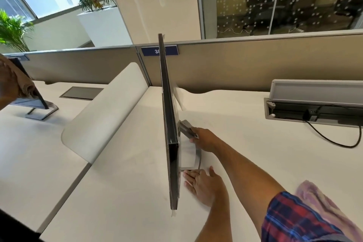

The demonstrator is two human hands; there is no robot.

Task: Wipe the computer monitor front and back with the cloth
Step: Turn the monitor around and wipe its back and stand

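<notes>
The computer monitor (170, 124) stands edge-on in the middle of the white desk (127, 192), its thin dark side facing me. To its right is its grey stand (193, 160). My right hand (203, 139) reaches behind the screen and grips the stand's neck where it joins the back. My left hand (204, 185) lies flat, palm down, on the desk beside the stand's base, fingers pointing at the monitor and holding nothing. A pink-purple cloth (322, 202) lies at the lower right, beyond my plaid sleeve; neither hand touches it.
A low white divider (106, 118) curves across the desk on the left. Beyond it, another person's hand (7, 88) holds a brown cloth against a second monitor (33, 102). An open cable tray (314, 104) with a black cable (334, 141) sits at the right. A beige partition (255, 65) backs the desks.
</notes>
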